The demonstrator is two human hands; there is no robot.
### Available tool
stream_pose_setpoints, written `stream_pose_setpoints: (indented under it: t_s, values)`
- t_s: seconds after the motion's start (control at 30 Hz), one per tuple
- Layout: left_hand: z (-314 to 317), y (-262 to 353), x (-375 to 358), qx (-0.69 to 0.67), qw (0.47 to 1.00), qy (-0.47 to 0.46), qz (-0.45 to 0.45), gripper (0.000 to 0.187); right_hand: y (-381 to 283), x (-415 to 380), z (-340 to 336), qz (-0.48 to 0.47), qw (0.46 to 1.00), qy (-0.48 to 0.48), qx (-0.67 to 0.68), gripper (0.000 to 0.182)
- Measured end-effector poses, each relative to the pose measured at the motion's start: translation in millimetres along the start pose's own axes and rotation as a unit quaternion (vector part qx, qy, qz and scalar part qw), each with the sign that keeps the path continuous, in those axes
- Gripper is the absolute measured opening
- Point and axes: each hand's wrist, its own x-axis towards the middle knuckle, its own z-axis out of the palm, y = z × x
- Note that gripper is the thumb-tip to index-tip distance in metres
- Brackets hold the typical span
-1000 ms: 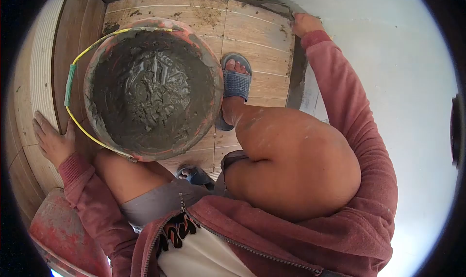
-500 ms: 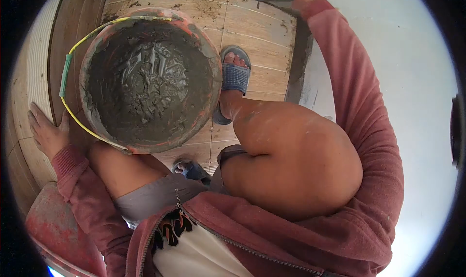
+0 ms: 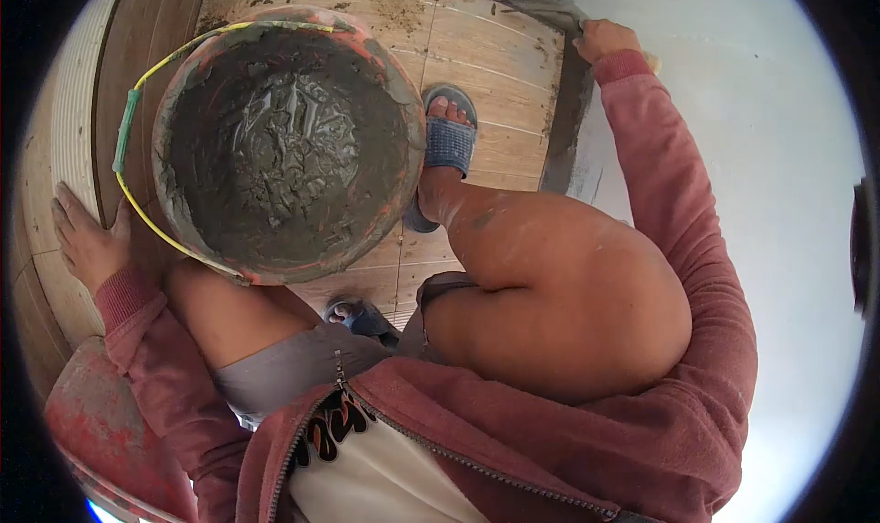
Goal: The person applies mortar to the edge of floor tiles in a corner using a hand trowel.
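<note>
Person squatting over the tiled floor (image 3: 477,55). Left hand (image 3: 84,239) open, flat on a wall tile left of the mortar bucket (image 3: 284,143). Bucket sits between the knees, part full. Right hand (image 3: 605,39), beyond the bucket to its right, closed on something at the grey mortar joint (image 3: 561,120); tool unclear. Judged: joint filling underway; next needs fresh mortar from the bucket.

The round plastic bucket (image 3: 403,92) is coloured red beneath grey smears, and dark grey wet mortar (image 3: 284,138) is contained in it. Its thin wire handle (image 3: 151,225) is coated yellow (with a green grip). The floor tiles (image 3: 486,46) are printed in a tan wood-grain pattern. A faded red zip hoodie (image 3: 678,248) and blue-grey ribbed slide sandals (image 3: 447,143) are worn.
</note>
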Motion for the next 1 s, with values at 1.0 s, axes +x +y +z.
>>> stream_pose_setpoints:
  t_s: [1.0]
  values:
    - [5.6, -3.1, 0.3, -0.010, 1.000, 0.021, 0.006, 0.081, -2.7, 24.5, 36.1, -0.038, 0.984, 0.001, 0.172, 0.048]
